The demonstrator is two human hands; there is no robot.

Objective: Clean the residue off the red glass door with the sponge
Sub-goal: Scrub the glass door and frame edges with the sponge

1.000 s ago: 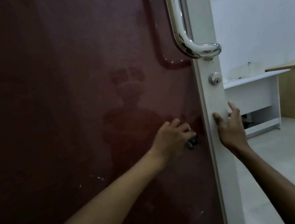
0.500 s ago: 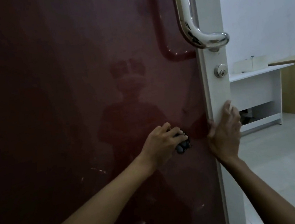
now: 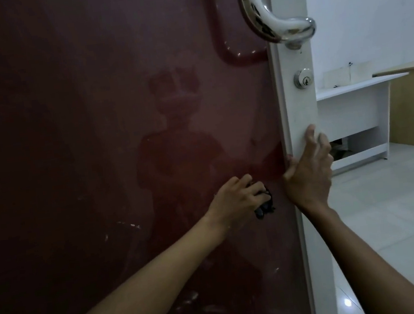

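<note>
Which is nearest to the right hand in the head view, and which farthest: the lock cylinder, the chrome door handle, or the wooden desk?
From the right hand, on the door's white edge:
1. Lock cylinder, straight above on the same white edge.
2. Chrome door handle, higher up, above the lock.
3. Wooden desk, far right, back in the room.

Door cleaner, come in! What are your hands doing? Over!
Left hand grips dark sponge against red glass door. Right hand holds white door edge. White residue specks remain. Nothing blocking.
</note>
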